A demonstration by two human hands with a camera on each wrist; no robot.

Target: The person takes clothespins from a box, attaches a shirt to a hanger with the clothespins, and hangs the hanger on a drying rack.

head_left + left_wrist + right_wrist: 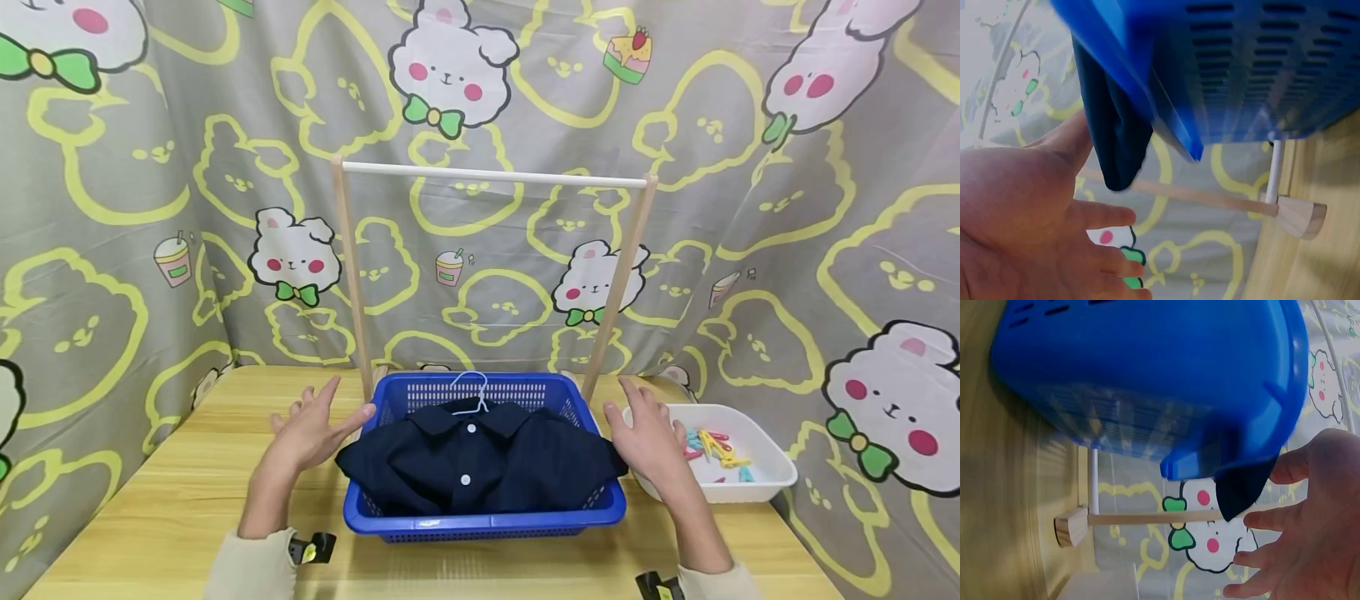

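A dark navy shirt (506,471) with white buttons lies in a blue plastic basket (487,522), its sleeves draped over the two side rims. At its collar, the hook of a light blue hanger (484,390) sticks up. My left hand (311,433) hovers at the basket's left side, fingers spread, thumb near the rim. In the left wrist view the thumb is right by the hanging sleeve (1116,137). On the other side my right hand (648,437) is held with fingers extended; the right wrist view puts its thumb close to the other sleeve (1241,490).
Behind the basket stands a wooden rack with a white crossbar (495,174). A white tray (783,479) with several colourful clothespins (716,448) is to the right, partly behind my right hand. A patterned curtain (525,333) encloses the wooden table (180,483).
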